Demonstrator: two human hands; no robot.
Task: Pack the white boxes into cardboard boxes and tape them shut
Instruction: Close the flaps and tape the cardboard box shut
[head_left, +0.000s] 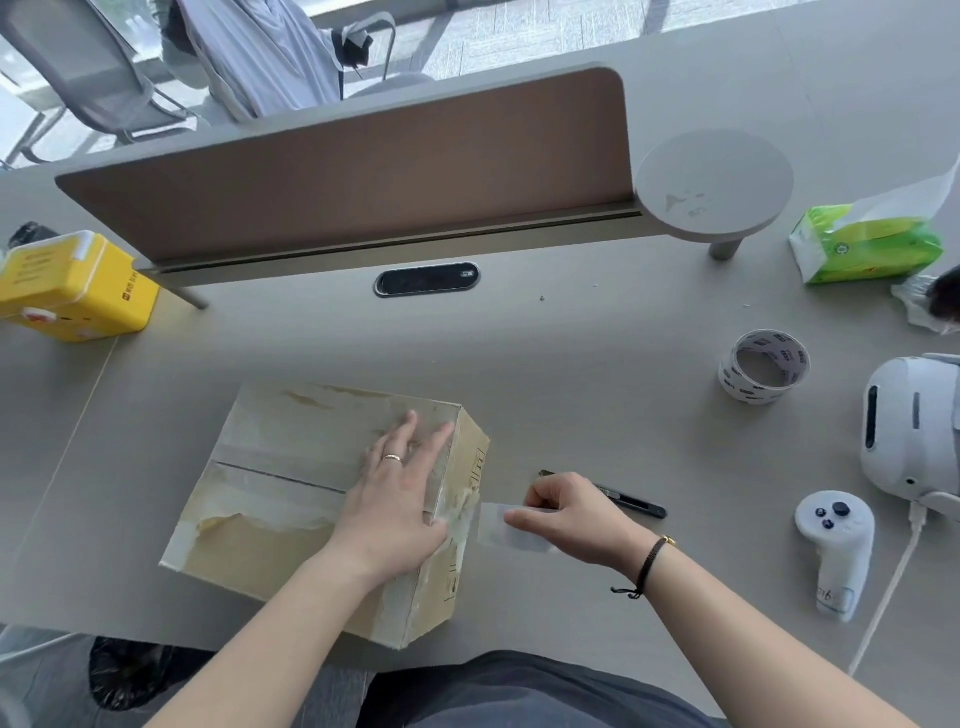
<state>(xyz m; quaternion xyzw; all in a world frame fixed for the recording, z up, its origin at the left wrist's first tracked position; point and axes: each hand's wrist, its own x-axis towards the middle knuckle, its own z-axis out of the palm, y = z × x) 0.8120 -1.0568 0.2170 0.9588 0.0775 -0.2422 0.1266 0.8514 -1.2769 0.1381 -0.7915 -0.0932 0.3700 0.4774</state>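
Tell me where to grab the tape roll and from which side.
Take the tape roll from above, pinching its wall with fingers inside the open core and thumb outside. It lies flat on the desk, hole facing up, with bare desk all round it.

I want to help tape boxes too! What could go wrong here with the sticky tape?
The loose tape strip pinched in the right hand hangs free beyond the cardboard box; it might fold and stick to itself or go on wrinkled. The left hand presses only the right end of the lid, so the flaps along the seam could lift. The utility knife lies just behind the right hand, so a careless move could bump it.
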